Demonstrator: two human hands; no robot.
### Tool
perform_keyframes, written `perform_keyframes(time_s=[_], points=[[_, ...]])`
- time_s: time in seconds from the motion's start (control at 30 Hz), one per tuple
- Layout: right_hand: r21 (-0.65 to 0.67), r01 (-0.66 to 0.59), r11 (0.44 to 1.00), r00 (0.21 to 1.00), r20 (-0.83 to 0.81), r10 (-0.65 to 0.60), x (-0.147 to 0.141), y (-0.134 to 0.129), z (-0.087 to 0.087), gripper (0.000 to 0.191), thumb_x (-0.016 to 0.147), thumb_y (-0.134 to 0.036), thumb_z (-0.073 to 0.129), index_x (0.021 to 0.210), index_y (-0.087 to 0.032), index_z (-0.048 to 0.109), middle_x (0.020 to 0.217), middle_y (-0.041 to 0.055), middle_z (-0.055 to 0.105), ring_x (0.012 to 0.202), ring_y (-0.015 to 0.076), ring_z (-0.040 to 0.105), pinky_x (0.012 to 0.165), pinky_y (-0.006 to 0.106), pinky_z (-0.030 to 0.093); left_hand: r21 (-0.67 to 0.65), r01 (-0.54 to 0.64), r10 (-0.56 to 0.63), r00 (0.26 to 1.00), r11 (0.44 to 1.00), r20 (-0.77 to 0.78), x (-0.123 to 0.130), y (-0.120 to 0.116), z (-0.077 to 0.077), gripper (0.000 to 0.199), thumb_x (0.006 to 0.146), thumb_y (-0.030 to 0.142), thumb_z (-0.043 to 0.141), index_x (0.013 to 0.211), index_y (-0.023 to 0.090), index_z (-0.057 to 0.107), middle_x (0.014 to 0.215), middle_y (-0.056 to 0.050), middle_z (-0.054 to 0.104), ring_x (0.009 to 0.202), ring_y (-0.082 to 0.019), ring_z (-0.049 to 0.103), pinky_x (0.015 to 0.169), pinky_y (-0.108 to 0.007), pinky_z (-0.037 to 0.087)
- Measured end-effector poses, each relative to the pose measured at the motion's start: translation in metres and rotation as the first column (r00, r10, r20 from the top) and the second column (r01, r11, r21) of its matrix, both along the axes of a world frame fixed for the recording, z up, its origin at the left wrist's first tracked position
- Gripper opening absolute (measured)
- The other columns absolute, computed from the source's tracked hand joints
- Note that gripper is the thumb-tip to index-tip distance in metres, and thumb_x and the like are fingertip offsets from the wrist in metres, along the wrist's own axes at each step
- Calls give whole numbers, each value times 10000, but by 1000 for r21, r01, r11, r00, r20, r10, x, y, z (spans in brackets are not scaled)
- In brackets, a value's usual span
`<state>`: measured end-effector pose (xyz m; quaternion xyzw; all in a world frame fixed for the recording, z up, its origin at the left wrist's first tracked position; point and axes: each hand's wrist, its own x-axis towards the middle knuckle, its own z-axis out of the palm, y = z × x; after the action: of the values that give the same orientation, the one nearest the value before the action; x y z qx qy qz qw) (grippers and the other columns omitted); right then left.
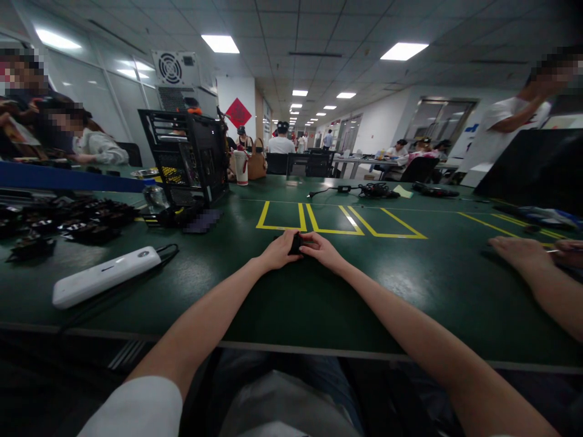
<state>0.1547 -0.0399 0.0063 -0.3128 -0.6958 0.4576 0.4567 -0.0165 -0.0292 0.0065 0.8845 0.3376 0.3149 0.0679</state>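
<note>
A small black part is between my two hands, just above the green table and in front of the yellow tape marks. My left hand is closed around its left side. From the right, the bent fingers of my right hand pinch its edge. The part's shape is largely hidden by my fingers.
On the left lie a white power strip, a pile of black parts, a bottle and an open black computer case. Cables lie at the back. Another person's hands rest at the right.
</note>
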Motion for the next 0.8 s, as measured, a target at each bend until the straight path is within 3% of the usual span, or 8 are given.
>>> perform_keyframes(time_s=[0.23,0.47,0.6,0.8], points=[[16,59,998,998,-18,-58,-3,-4,2,236,669,-269,601,887,-203,539,957,14,567,872,143,565,858,349,430,33,3,-2,1000,999,-8,0,1,-1,616,671,337,600,1164,145,284,1115,-115,418,1041,-257,452,881,-416,383],[-7,47,999,999,4,-47,-2,0,1,349,655,-243,613,987,-204,512,1020,43,557,928,170,561,876,382,416,31,-3,4,1000,1000,-28,-1,0,0,620,678,341,592,1168,136,271,1109,-121,421,1028,-263,456,860,-413,397],[7,3,1000,1000,-17,-3,0,-1,-1,342,623,-213,642,940,-206,513,1027,26,541,968,170,542,886,366,414,39,-2,3,1000,999,-23,-1,0,0,611,685,341,585,1168,143,269,1107,-115,421,1021,-258,459,857,-408,398],[-3,38,999,999,-9,-38,-2,-3,-1,262,659,-235,614,893,-202,502,962,16,538,852,140,570,850,365,434,42,6,-5,1000,999,-21,0,4,-4,612,683,342,586,1168,140,272,1116,-119,413,1022,-254,454,865,-403,390]])
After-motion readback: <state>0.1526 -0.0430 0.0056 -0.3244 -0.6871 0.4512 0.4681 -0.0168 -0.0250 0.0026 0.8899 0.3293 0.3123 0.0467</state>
